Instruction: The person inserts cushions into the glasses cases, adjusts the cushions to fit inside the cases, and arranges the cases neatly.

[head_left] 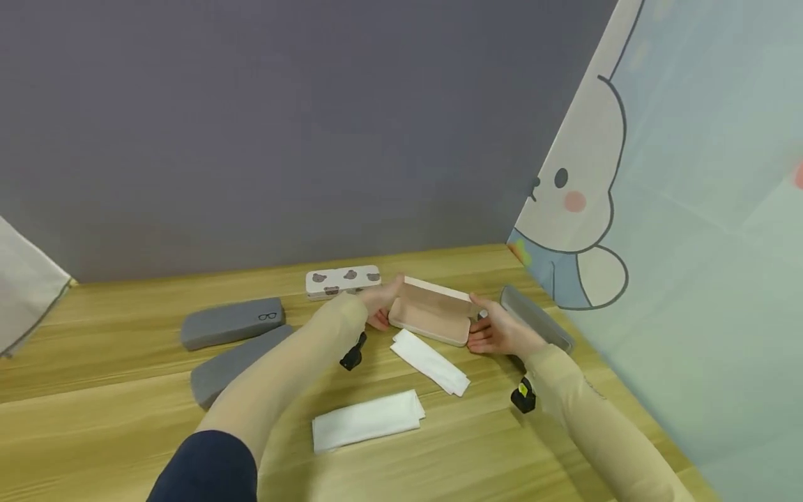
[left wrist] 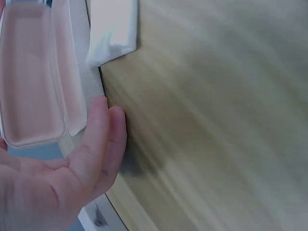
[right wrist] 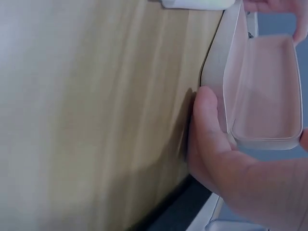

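An opened glasses case (head_left: 433, 322) with a pink lining is held between my two hands near the back of the table. My left hand (head_left: 379, 303) grips its left end, and my right hand (head_left: 500, 331) grips the right end, with the thumb at the upper corner. In the left wrist view, the pink hollow of the case (left wrist: 29, 72) faces the camera, and two fingers reach along the end of the other half. The right wrist view has my right hand (right wrist: 231, 159) curled round the case's end. Just in front lies a folded white cloth (head_left: 430, 362).
A bear-patterned case (head_left: 341, 280) lies behind my left hand. Two grey cases (head_left: 232, 323) rest on the left, one partly behind my left arm. Another grey case (head_left: 537, 319) is beside my right hand. A second folded white cloth (head_left: 369, 420) lies nearer the front.
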Motion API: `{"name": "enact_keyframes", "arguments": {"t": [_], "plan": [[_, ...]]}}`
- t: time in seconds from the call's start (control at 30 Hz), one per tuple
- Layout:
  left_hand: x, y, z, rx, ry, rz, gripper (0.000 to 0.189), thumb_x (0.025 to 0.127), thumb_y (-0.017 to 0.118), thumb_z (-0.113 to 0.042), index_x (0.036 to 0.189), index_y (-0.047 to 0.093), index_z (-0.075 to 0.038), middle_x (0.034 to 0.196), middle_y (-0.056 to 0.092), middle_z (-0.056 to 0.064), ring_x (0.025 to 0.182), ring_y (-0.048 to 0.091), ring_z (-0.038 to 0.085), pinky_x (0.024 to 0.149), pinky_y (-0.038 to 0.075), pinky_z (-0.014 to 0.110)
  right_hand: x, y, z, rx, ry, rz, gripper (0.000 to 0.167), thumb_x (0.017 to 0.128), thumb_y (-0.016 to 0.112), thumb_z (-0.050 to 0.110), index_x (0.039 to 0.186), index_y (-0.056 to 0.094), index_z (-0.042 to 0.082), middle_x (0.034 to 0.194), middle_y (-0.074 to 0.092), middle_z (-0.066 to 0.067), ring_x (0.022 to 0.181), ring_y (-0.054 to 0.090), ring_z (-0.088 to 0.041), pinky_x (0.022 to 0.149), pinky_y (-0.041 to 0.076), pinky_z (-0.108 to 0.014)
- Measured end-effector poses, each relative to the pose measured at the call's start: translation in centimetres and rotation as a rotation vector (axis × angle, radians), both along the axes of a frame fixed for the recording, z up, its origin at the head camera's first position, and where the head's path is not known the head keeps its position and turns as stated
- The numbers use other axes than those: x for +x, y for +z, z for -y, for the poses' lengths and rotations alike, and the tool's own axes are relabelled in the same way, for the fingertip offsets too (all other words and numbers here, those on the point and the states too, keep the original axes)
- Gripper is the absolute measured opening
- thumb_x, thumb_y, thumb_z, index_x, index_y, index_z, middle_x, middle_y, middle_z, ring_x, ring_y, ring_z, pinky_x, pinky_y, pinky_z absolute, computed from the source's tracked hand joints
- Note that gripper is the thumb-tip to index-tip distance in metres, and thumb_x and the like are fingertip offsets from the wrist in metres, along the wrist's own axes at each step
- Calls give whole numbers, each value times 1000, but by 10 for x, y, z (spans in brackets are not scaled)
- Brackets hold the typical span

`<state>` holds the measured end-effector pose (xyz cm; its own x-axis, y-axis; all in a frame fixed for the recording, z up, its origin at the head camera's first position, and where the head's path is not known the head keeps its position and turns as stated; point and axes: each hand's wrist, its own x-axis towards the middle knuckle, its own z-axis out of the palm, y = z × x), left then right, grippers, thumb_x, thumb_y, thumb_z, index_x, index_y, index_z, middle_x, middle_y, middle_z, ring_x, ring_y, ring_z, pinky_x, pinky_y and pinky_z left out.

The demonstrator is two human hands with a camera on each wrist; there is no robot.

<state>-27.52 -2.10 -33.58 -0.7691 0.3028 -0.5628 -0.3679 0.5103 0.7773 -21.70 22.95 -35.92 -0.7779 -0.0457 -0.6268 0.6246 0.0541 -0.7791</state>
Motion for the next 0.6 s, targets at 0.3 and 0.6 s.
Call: {"name": "enact_keyframes", "arguments": {"t": [0.3, 0.6], "plan": [[11, -12, 34, 13, 117, 27, 86, 95, 25, -66, 146, 30, 3, 118, 49, 32, 99, 58, 36, 89, 56, 40, -30, -3, 23, 77, 146, 13, 90, 91, 39, 65, 137, 33, -12, 105, 46, -17, 89, 52, -24, 85, 52, -35], [18, -18, 26, 69, 144, 46, 83, 97, 19, -62, 148, 25, 3, 112, 44, 34, 91, 56, 38, 86, 57, 41, -39, 0, 20, 136, 204, -5, 88, 92, 35, 65, 138, 32, -11, 99, 46, -14, 84, 51, -21, 78, 51, -32]]}}
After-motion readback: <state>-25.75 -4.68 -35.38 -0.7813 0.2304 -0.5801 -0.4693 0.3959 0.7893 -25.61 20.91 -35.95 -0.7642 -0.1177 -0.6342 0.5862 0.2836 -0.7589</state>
